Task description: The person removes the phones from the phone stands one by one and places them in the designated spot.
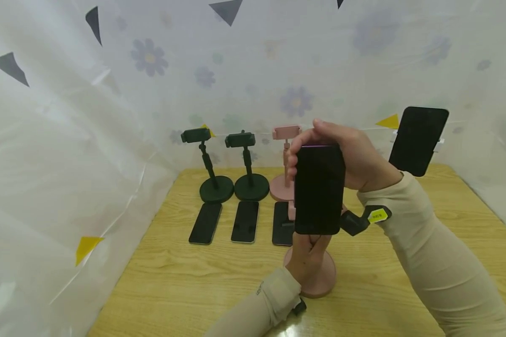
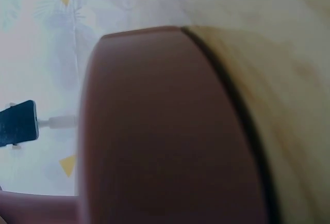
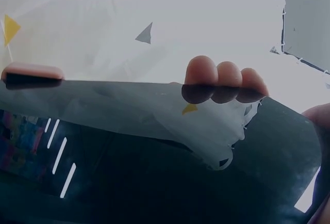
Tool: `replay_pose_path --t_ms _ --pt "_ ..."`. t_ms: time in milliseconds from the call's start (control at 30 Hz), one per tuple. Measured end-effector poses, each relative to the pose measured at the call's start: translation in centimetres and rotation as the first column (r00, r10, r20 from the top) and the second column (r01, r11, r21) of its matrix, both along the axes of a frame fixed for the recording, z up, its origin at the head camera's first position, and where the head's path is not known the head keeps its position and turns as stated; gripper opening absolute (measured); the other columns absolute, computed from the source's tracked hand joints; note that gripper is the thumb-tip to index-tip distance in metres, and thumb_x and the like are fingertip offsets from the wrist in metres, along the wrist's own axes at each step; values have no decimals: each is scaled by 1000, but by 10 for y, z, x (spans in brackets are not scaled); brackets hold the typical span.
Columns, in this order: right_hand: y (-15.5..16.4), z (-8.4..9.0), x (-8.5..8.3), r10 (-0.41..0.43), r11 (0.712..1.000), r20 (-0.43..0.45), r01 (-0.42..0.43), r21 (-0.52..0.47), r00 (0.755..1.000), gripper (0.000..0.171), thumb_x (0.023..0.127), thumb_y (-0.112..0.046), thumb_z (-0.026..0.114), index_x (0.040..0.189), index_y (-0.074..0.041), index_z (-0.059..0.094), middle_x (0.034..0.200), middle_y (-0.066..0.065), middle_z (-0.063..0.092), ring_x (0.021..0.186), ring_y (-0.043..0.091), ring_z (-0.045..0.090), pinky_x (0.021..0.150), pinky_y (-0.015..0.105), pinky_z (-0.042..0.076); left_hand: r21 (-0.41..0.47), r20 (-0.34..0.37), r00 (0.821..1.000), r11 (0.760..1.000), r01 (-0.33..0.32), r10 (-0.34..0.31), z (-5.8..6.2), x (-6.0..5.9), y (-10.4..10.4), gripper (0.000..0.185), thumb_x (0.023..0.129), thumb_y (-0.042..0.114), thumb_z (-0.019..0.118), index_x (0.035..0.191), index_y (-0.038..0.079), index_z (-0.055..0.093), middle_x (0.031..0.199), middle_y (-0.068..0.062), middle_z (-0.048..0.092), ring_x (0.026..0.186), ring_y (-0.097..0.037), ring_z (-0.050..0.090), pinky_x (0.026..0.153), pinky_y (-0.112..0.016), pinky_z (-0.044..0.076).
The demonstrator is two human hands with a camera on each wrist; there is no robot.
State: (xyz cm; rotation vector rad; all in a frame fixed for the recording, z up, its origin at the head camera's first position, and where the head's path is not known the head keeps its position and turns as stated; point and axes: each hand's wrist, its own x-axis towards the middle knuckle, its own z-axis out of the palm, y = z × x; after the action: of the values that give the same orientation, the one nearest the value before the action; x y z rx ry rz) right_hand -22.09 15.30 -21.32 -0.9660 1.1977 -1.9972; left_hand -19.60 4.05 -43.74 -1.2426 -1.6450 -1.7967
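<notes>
My fingers (image 3: 224,77) of the right hand (image 1: 354,159) curl over the top edge of the dark phone (image 1: 319,189), holding it upright above the pink stand (image 1: 316,276) so its clamp can take it. My left hand (image 1: 308,255) grips that stand's stem, steadying it. Behind the stand, three phones (image 1: 244,221) lie flat before three more stands (image 1: 250,164).

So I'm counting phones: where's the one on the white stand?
In the head view, that phone sits far right at the table's back edge, behind the right hand.
</notes>
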Motion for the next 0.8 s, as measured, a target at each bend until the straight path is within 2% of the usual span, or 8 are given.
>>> replay_pose_path --t_ms 100,200,400,533,667,800 --pt "1 1 0 -7 1000 -8 7 8 1000 67 109 -33 6 109 -1 64 102 11 66 94 27 65 92 39 54 17 -30 1000 1000 3 -3 0 -2 0 19 97 -9 52 88 4 40 52 -2 34 52 1 29 47 -18 30" --pt "1 2 0 -19 1000 -10 19 17 1000 66 110 -33 6 109 -1 64 101 11 66 93 27 66 91 39 54 36 -60 998 999 10 -8 6 0 -1 25 96 -10 52 82 5 37 50 -3 32 51 1 28 46 -18 29" --pt "1 3 -2 -15 1000 -10 15 16 1000 67 109 -32 5 109 -1 64 101 10 67 93 27 66 90 39 55 33 -78 997 999 -15 18 -15 -12 5 30 95 -10 52 79 7 33 48 0 31 50 2 26 45 -17 28" --pt "0 4 -2 -18 1000 -14 18 14 1000 67 109 -32 5 109 -1 65 102 10 67 94 27 66 90 39 55 34 -85 996 999 -18 21 -22 -15 5 39 95 -11 51 71 11 28 49 0 29 51 2 25 46 -18 28" --pt "-1 6 -2 -43 999 -20 44 31 999 65 110 -33 8 108 -2 65 101 10 67 93 26 66 90 38 55 35 -74 997 999 -12 14 -24 -15 4 45 95 -10 51 67 13 25 51 -1 28 53 1 25 47 -18 29" --pt "0 7 -1 -60 997 -38 61 38 997 64 110 -33 10 108 -2 66 101 10 68 93 26 67 89 38 55 24 -43 999 1000 2 -1 -23 -13 4 43 96 -9 50 68 13 26 53 -1 29 54 1 27 48 -18 30"
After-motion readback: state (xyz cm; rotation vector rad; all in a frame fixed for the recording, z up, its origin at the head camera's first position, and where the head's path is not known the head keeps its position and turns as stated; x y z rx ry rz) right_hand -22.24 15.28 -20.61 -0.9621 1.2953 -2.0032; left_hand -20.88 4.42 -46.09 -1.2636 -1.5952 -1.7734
